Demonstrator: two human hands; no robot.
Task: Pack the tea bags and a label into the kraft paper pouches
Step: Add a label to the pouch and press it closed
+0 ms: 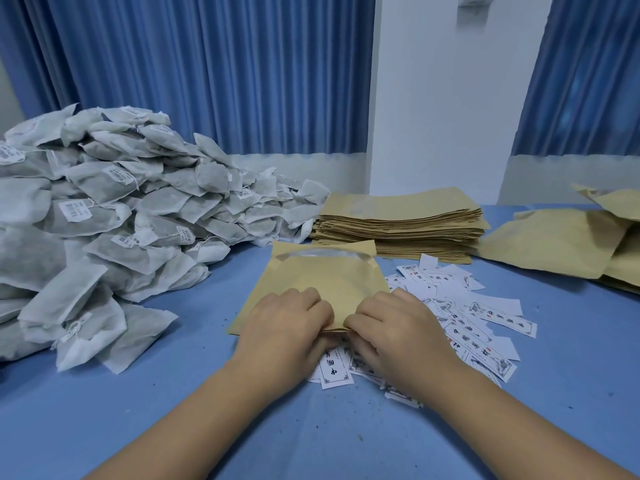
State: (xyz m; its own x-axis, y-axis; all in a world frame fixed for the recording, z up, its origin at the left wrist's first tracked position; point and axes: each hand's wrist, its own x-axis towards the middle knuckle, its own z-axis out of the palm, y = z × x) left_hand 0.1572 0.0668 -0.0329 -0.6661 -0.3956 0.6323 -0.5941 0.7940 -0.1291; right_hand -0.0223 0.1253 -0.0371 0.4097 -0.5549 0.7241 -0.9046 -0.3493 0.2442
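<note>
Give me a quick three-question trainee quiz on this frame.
1. True or false: the tea bags are piled left of the pouch stack.
2. Fill in: the labels lie scattered on a ___ table.
3. What do the left hand and right hand pinch? A) tea bag B) pouch C) label
Key: 1 true; 2 blue; 3 B.

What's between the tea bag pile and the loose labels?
In the head view, one kraft pouch lies there, its near edge pinched by the left hand and right hand.
</note>
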